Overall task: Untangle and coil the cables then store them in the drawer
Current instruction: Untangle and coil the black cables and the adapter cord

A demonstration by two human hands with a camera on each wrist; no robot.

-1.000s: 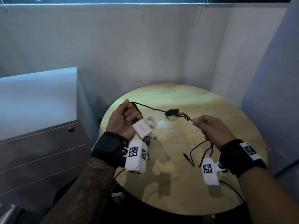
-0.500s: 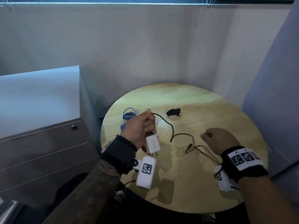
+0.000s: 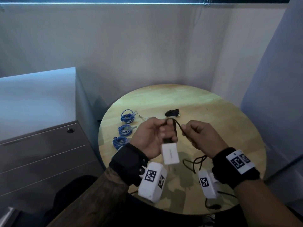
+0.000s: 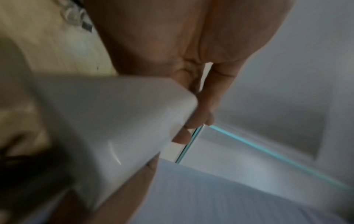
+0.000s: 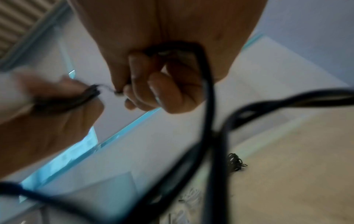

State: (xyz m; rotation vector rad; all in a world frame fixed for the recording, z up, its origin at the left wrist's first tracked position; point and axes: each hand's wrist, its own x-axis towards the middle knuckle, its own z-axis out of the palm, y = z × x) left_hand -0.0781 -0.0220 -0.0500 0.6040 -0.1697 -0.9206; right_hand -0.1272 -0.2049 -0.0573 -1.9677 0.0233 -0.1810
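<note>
Above the round wooden table [image 3: 213, 122], my left hand [image 3: 152, 136] grips the black cable [image 3: 176, 126] just above its white charger block [image 3: 169, 153], which hangs below my fingers. In the left wrist view the charger block [image 4: 114, 128] fills the frame against my left hand [image 4: 191, 106]. My right hand [image 3: 196, 136] pinches the same cable a short way along; the rest loops down onto the table [image 3: 195, 163]. In the right wrist view, curled fingers [image 5: 166, 91] hold the black cable [image 5: 206, 94]. The grey drawer cabinet [image 3: 41, 153] stands at the left, drawers closed.
Three coiled blue cables [image 3: 125, 128] lie in a row at the table's left edge. A coiled black cable [image 3: 172, 113] lies further back, with a white cable [image 3: 145, 118] partly hidden behind my left hand. Walls close in behind and to the right.
Both hands rose from the table and came together. The right hand, low near the front half a second ago, now pinches the cable close to the left hand; the charger hangs lower.
</note>
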